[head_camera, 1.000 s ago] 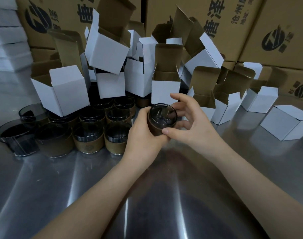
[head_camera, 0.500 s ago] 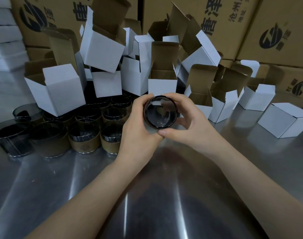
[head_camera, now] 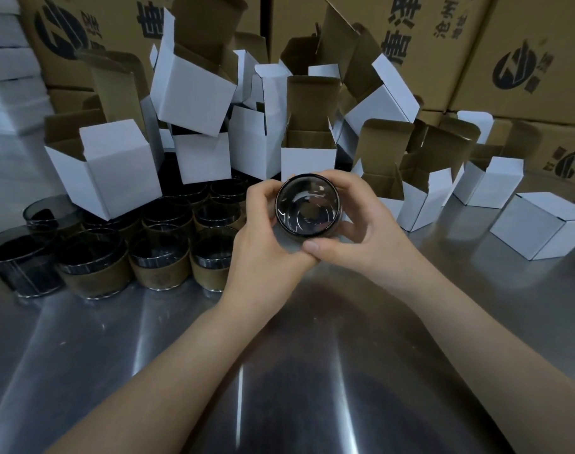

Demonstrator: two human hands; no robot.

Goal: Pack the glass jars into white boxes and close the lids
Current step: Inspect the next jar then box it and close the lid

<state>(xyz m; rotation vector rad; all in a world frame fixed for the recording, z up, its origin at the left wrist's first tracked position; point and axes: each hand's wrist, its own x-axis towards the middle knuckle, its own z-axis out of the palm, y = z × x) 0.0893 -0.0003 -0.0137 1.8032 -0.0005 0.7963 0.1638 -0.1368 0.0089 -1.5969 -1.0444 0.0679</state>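
Observation:
A dark glass jar [head_camera: 307,206] is held above the steel table, tipped so its open mouth faces me. My left hand [head_camera: 263,244] grips its left side and my right hand [head_camera: 361,231] wraps its right side and bottom. Left of the hands, several more dark glass jars with brown sleeves [head_camera: 158,257] stand grouped on the table. Behind them is a heap of open white boxes [head_camera: 307,155] with brown insides and raised flaps. One closed white box [head_camera: 534,224] sits at the right.
The steel table [head_camera: 279,371] stretches toward me under my forearms. Large brown printed cartons [head_camera: 525,44] form a wall at the back. Stacks of flat white sheets [head_camera: 7,77] lie at the far left.
The jar has been lifted a little and tipped until its mouth faces me; my right hand has closed around it. Both hands stay on it.

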